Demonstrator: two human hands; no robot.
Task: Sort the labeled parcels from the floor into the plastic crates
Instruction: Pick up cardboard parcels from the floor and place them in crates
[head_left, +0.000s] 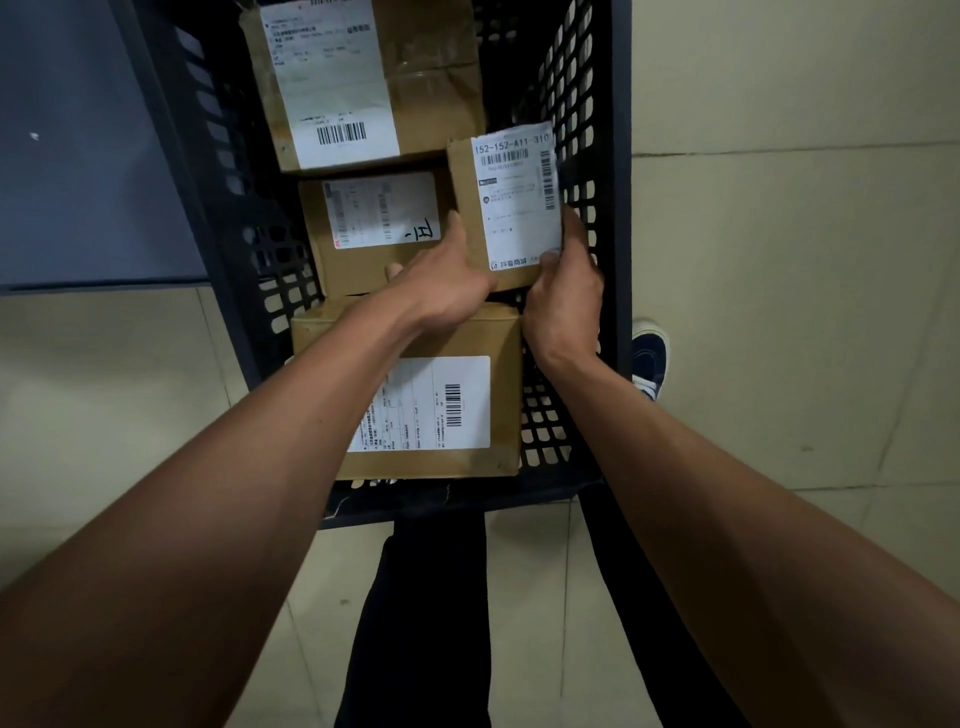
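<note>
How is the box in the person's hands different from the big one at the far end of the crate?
The held box is smaller and gripped by the left hand and right hand; the far box is larger and untouched. The held box's label reads 152-152-A11-310 in bold print; the far box's label print is too faint to read. The held box sits by the crate wall, the far box at the end. Both are brown cardboard with white barcoded labels.

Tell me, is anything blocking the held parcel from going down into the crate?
Nothing visible: both hands hold the parcel over a gap between the middle box and the crate wall.
</note>
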